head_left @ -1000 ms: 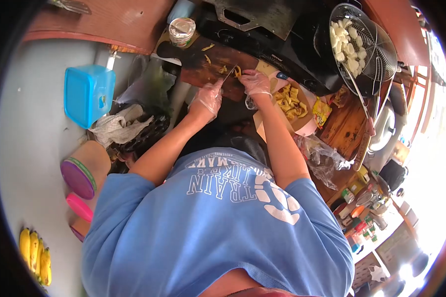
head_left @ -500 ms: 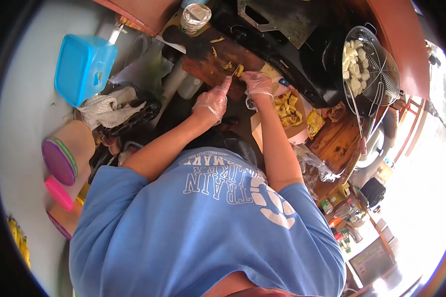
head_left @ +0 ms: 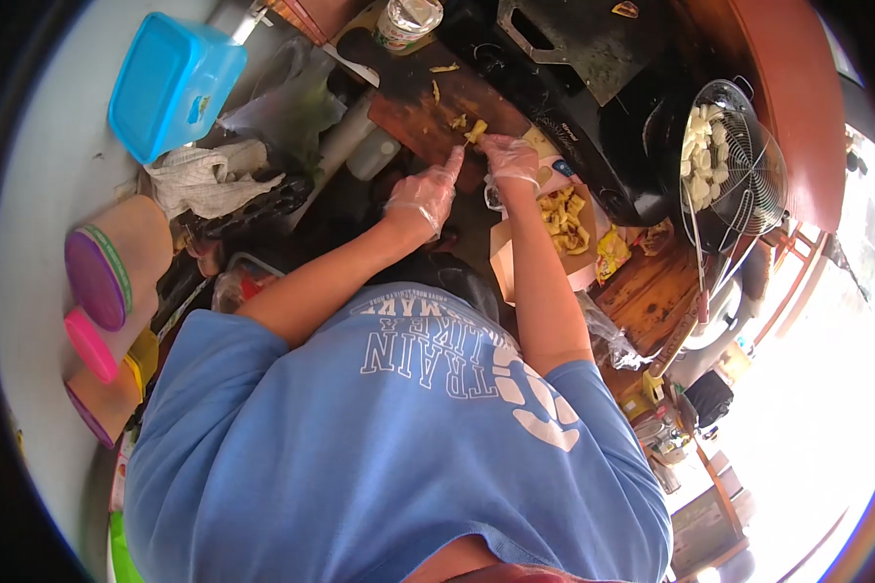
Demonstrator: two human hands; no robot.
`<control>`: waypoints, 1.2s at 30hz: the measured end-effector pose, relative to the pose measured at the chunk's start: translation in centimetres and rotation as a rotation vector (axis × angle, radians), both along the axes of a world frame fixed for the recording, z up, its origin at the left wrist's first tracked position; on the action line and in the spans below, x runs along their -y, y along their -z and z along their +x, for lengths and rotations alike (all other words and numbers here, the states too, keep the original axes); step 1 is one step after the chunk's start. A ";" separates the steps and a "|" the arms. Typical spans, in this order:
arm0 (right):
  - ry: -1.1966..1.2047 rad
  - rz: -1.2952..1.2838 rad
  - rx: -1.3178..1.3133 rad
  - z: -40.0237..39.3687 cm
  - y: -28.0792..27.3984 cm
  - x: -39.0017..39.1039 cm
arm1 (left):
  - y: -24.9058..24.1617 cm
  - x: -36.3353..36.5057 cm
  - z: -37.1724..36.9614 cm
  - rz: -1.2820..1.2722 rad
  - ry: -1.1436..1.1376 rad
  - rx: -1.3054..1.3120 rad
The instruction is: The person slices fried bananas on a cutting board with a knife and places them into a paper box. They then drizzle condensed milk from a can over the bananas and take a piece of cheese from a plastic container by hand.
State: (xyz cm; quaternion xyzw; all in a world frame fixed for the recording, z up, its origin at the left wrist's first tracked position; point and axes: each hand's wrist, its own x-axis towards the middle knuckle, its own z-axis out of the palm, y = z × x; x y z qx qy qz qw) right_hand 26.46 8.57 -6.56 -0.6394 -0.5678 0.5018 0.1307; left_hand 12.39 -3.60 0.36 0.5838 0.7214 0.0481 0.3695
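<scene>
My left hand (head_left: 423, 197), in a clear plastic glove, is closed with its index finger stretched toward a piece of yellow food. It seems to grip a small knife, mostly hidden by the hand. My right hand (head_left: 510, 160), also gloved, pinches the yellow food piece (head_left: 475, 131) at its fingertips. Both hands are over a brown wooden cutting board (head_left: 403, 124), where a few yellow scraps (head_left: 444, 69) lie. Beside my right forearm, a cardboard box (head_left: 501, 255) holds several cut yellow pieces (head_left: 566, 222).
A black stove (head_left: 554, 117) stands beyond the board. To the right, a wire strainer (head_left: 749, 160) with pale slices rests over a dark pan. A foil-topped cup (head_left: 408, 21) is at the back. Leftward are a blue container (head_left: 170, 92), a cloth (head_left: 209, 180) and purple-lidded tubs (head_left: 95, 280).
The view has shifted slightly, so surroundings sit a little differently. Both hands remain together at the board, and the yellow piece is turned a little at my right fingertips.
</scene>
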 end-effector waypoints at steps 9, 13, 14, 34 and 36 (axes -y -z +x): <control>0.029 -0.028 0.004 0.2 0.5 0.2 | -0.4 0.0 0.3 -0.017 -0.039 0.039; -0.034 0.069 -0.014 0.7 1.7 -0.1 | 1.0 0.4 0.6 0.037 -0.033 0.054; -0.058 0.088 0.013 0.7 1.8 -0.1 | 1.2 0.4 0.7 0.031 -0.028 0.043; -0.040 0.090 0.001 1.0 2.6 0.0 | 0.4 -1.0 1.0 -0.061 -0.002 0.000; -0.038 0.093 0.013 1.1 2.7 0.1 | 0.2 -1.3 1.1 -0.108 0.003 -0.017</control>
